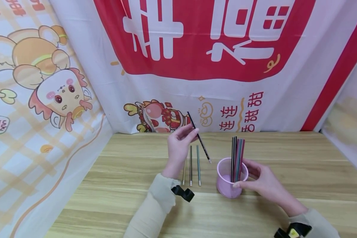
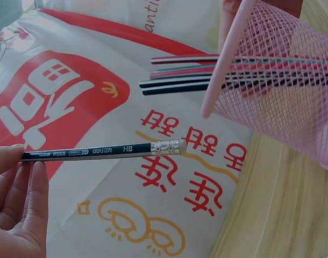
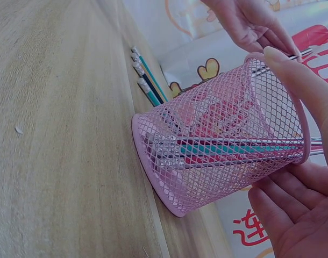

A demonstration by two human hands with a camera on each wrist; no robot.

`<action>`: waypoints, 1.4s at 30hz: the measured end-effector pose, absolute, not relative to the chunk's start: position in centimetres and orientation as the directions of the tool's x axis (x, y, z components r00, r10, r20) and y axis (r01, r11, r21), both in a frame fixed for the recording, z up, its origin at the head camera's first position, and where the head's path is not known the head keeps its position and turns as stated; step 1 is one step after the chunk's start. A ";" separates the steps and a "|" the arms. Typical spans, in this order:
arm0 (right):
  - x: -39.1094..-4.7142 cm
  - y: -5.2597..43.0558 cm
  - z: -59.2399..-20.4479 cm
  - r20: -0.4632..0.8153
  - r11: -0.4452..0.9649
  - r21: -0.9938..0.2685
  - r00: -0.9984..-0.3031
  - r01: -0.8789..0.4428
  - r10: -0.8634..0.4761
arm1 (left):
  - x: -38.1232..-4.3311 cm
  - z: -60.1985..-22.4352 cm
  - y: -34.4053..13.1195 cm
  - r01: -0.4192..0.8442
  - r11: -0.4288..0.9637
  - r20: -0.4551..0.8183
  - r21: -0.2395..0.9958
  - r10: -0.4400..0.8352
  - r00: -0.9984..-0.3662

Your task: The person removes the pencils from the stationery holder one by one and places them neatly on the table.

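Observation:
My left hand point(image 1: 179, 143) pinches a dark pencil point(image 1: 203, 146) between thumb and fingers, above the table and left of the cup. In the left wrist view this pencil point(image 2: 99, 152) bears "deli" and "HB" lettering, its eraser end pointing toward the cup. My right hand point(image 1: 264, 181) grips the rim and side of a pink mesh pencil cup point(image 1: 226, 191), which stands on the table. Several dark, red and green pencils point(image 1: 238, 155) lean inside it, eraser ends down. Left of the cup, several more pencils point(image 1: 198, 167) lie side by side, eraser ends toward me.
The wood-grain table point(image 1: 107, 205) meets a white and red printed cloth point(image 1: 181, 89) at its back edge. Another printed cloth point(image 1: 86, 145) hangs along the left side. Dark straps with small devices point(image 1: 182, 193) sit on both wrists.

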State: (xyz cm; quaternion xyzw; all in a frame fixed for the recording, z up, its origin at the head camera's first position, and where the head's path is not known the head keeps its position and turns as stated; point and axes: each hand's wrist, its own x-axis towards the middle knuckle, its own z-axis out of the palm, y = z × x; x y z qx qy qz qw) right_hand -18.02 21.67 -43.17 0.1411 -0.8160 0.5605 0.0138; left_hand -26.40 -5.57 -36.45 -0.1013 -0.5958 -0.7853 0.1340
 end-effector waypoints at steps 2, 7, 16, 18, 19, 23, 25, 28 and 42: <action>-18.0 21.6 -43.2 0.179 0.329 -0.913 -0.961 -0.242 -0.211 | -26.4 -36.6 -5.9 0.324 -0.243 0.309 0.914 -0.096 -0.946; -17.9 21.6 -43.1 0.183 0.330 -0.912 -0.961 -0.245 -0.207 | -26.5 -36.9 -6.8 0.306 -0.223 0.286 0.926 -0.119 -0.951; -17.9 21.6 -43.0 0.187 0.326 -0.912 -0.960 -0.249 -0.208 | -26.7 -37.7 -8.8 0.295 -0.187 0.279 0.937 -0.109 -0.954; -17.9 21.5 -43.0 0.190 0.325 -0.912 -0.959 -0.251 -0.209 | -26.8 -37.9 -9.2 0.300 -0.173 0.285 0.938 -0.104 -0.953; -17.8 21.5 -43.0 0.190 0.323 -0.912 -0.959 -0.251 -0.209 | -26.9 -38.0 -9.4 0.299 -0.166 0.284 0.940 -0.105 -0.953; -17.8 21.5 -43.0 0.193 0.312 -0.916 -0.958 -0.253 -0.211 | -27.0 -38.4 -10.3 0.300 -0.132 0.286 0.945 -0.113 -0.951; -17.8 21.6 -43.0 0.193 0.313 -0.915 -0.958 -0.253 -0.211 | -27.0 -38.5 -10.6 0.295 -0.119 0.281 0.948 -0.117 -0.952; -17.9 21.6 -43.0 0.187 0.322 -0.914 -0.959 -0.249 -0.211 | -26.9 -38.6 -11.1 0.292 -0.105 0.280 0.951 -0.116 -0.953; -18.0 21.7 -43.2 0.179 0.333 -0.912 -0.962 -0.241 -0.206 | -27.4 -38.5 -13.6 0.280 0.010 0.278 0.960 -0.141 -0.950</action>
